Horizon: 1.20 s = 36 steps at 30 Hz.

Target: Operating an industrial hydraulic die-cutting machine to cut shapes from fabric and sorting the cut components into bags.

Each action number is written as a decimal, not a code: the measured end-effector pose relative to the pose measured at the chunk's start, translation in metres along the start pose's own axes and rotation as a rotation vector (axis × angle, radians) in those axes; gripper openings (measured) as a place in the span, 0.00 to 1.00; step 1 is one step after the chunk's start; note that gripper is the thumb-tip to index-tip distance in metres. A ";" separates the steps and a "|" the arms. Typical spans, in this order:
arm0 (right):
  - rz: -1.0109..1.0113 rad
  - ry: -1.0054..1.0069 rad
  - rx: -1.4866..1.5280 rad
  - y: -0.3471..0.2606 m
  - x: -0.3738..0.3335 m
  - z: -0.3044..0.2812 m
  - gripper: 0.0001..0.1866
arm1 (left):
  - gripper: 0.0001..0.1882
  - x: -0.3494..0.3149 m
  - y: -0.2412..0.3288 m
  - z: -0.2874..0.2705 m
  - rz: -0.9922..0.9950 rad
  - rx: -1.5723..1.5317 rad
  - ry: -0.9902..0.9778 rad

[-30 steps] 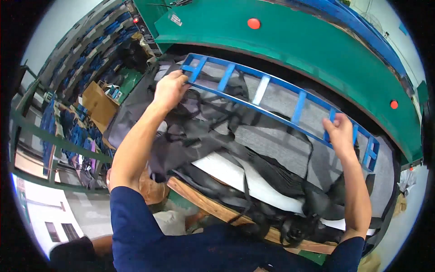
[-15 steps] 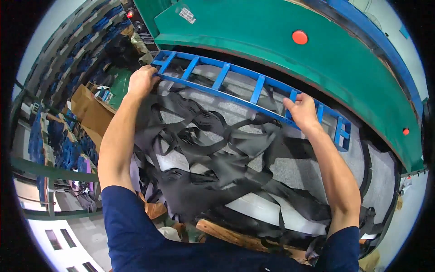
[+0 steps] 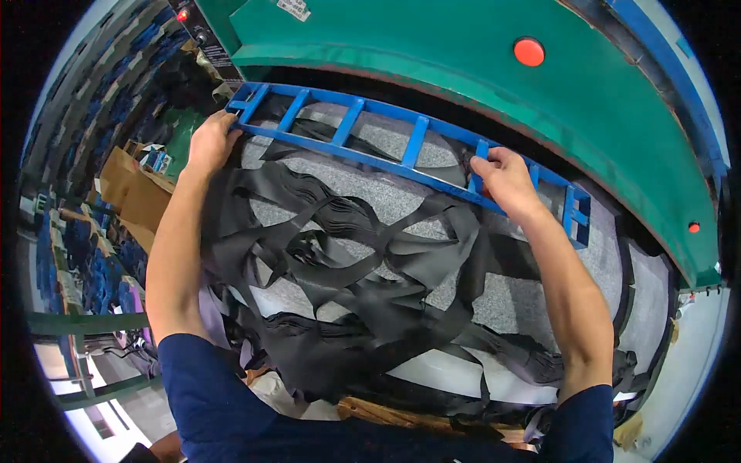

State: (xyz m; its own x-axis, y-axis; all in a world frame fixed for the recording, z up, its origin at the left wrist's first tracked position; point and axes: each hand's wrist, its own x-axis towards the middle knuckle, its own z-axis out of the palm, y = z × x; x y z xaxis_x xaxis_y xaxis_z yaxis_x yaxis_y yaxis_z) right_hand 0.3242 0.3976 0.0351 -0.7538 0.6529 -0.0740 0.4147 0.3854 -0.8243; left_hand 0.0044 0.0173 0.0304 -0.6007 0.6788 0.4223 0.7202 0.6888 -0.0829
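Observation:
A long blue ladder-shaped cutting die (image 3: 415, 142) lies across the far part of a speckled grey work surface (image 3: 509, 301), along the front of a green press. Its left end is gripped between the thumb and fingers of my left hand (image 3: 212, 141). Farther right, my right hand (image 3: 505, 181) pinches a crossbar near the die's right end. Nearer to me, between my forearms, a tangled heap of black sheet offcuts (image 3: 309, 351) covers much of the surface. Several black strips also show through the die's openings.
The green press (image 3: 401, 46) spans the far side, with a large red button (image 3: 529, 52) and a smaller red one (image 3: 694, 227). To the left are a cardboard box (image 3: 127, 193) and racks of blue pieces. A wooden edge (image 3: 401, 414) runs close to my body.
The camera view has shifted and come a little closer. In the picture the die and both hands sit slightly farther left. Both hands keep their hold on it.

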 end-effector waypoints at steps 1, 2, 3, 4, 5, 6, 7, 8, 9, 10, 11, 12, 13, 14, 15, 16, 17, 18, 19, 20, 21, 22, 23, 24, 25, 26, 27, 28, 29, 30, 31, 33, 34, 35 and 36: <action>0.043 -0.049 0.041 -0.002 -0.001 -0.001 0.21 | 0.16 0.000 -0.001 0.000 0.000 -0.002 0.003; 0.086 -0.093 0.081 -0.004 -0.001 -0.003 0.24 | 0.16 0.001 0.003 -0.003 -0.039 -0.017 -0.045; 0.035 -0.132 -0.003 -0.001 0.003 -0.004 0.23 | 0.15 0.001 0.006 -0.006 -0.079 -0.031 -0.093; 0.059 -0.127 0.028 -0.002 0.002 -0.006 0.23 | 0.15 -0.003 0.003 0.002 -0.031 -0.014 0.008; 0.082 -0.130 0.062 -0.007 -0.002 -0.004 0.23 | 0.15 -0.004 0.004 0.001 -0.035 -0.009 0.010; 0.076 -0.135 0.064 -0.008 -0.004 -0.004 0.23 | 0.15 -0.004 0.005 0.001 -0.030 -0.015 0.003; 0.078 -0.097 0.051 -0.008 -0.004 -0.004 0.23 | 0.15 -0.004 0.005 0.000 -0.025 -0.021 -0.004; 0.080 -0.061 0.037 -0.007 -0.005 -0.004 0.23 | 0.14 -0.001 0.008 -0.002 -0.039 -0.033 -0.034; 0.056 -0.027 0.078 -0.003 -0.006 -0.003 0.17 | 0.14 0.000 0.011 -0.004 -0.047 -0.027 -0.034; 0.071 -0.037 0.075 -0.002 -0.005 -0.002 0.17 | 0.13 -0.001 0.013 -0.006 -0.036 -0.022 -0.037; 0.088 -0.044 0.071 0.000 -0.004 -0.002 0.17 | 0.12 -0.001 0.013 -0.006 -0.022 -0.020 -0.039; 0.084 -0.048 0.071 0.001 -0.003 -0.002 0.17 | 0.12 0.000 0.012 -0.007 -0.027 -0.018 -0.038; 0.082 -0.057 0.075 0.002 -0.003 -0.002 0.20 | 0.12 0.000 0.011 -0.008 -0.031 -0.021 -0.057; 0.079 -0.064 0.079 0.002 -0.003 -0.002 0.24 | 0.13 0.001 0.010 -0.008 -0.034 -0.025 -0.075; 0.077 -0.066 0.077 0.002 -0.004 -0.001 0.24 | 0.13 0.001 0.010 -0.007 -0.038 -0.026 -0.074; 0.046 -0.046 0.049 0.001 -0.006 0.001 0.23 | 0.13 0.000 0.010 -0.007 -0.045 -0.018 -0.084; 0.015 -0.025 0.021 0.001 -0.007 0.002 0.22 | 0.12 0.000 0.010 -0.004 -0.052 -0.011 -0.091; -0.057 0.013 -0.028 0.009 -0.003 0.004 0.22 | 0.12 -0.002 0.009 -0.001 -0.016 -0.038 0.000; -0.061 0.013 -0.032 0.012 -0.001 0.003 0.22 | 0.12 -0.002 0.008 0.001 -0.020 -0.040 0.003; -0.048 0.019 -0.039 0.005 -0.005 0.004 0.22 | 0.12 -0.003 0.009 0.003 -0.027 -0.019 0.032; -0.035 0.024 -0.046 0.000 -0.007 0.005 0.22 | 0.12 -0.004 0.010 0.004 -0.034 0.002 0.061; -0.035 0.021 -0.051 0.004 -0.006 0.007 0.22 | 0.12 -0.006 0.010 0.004 -0.039 -0.001 0.059; -0.060 0.047 -0.089 0.007 -0.003 0.008 0.21 | 0.13 -0.004 0.011 0.002 -0.065 -0.016 0.013; -0.084 0.073 -0.127 0.010 -0.001 0.008 0.20 | 0.13 -0.003 0.012 0.001 -0.091 -0.032 -0.034; -0.086 0.073 -0.132 0.012 0.000 0.007 0.20 | 0.13 -0.002 0.011 0.000 -0.094 -0.035 -0.032; -0.056 0.042 -0.098 0.011 0.000 0.005 0.19 | 0.14 -0.002 0.010 0.001 -0.080 -0.021 -0.031; -0.024 0.011 -0.064 0.009 0.001 0.003 0.19 | 0.14 -0.002 0.009 0.001 -0.065 -0.006 -0.030; -0.023 0.012 -0.069 0.009 0.002 0.003 0.19 | 0.14 -0.003 0.007 0.001 -0.066 -0.011 -0.030; -0.023 0.011 -0.083 0.009 0.003 0.004 0.19 | 0.14 -0.005 0.007 0.000 -0.073 -0.023 -0.008; -0.022 0.009 -0.098 0.009 0.002 0.004 0.19 | 0.14 -0.006 0.006 -0.001 -0.079 -0.036 0.013; -0.015 0.008 -0.101 0.009 0.000 0.003 0.19 | 0.15 -0.004 0.004 -0.002 -0.082 -0.025 0.015; 0.023 0.015 0.009 -0.007 -0.007 0.002 0.19 | 0.15 -0.009 0.004 -0.010 -0.058 -0.063 0.121; 0.025 -0.035 0.015 -0.012 -0.009 0.000 0.23 | 0.15 -0.011 0.003 -0.014 -0.051 -0.030 0.134; 0.029 -0.036 0.015 -0.008 -0.010 0.002 0.23 | 0.15 -0.010 0.002 -0.015 -0.025 -0.008 0.180; 0.029 -0.017 -0.013 -0.002 -0.011 0.004 0.23 | 0.15 -0.011 0.003 -0.013 -0.046 -0.026 0.113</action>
State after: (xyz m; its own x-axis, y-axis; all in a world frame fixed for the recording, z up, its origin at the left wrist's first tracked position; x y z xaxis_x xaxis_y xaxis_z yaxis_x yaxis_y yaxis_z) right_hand 0.3294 0.3870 0.0357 -0.7502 0.6524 -0.1074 0.4431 0.3755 -0.8141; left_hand 0.0180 0.0090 0.0375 -0.5912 0.6127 0.5244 0.7024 0.7108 -0.0387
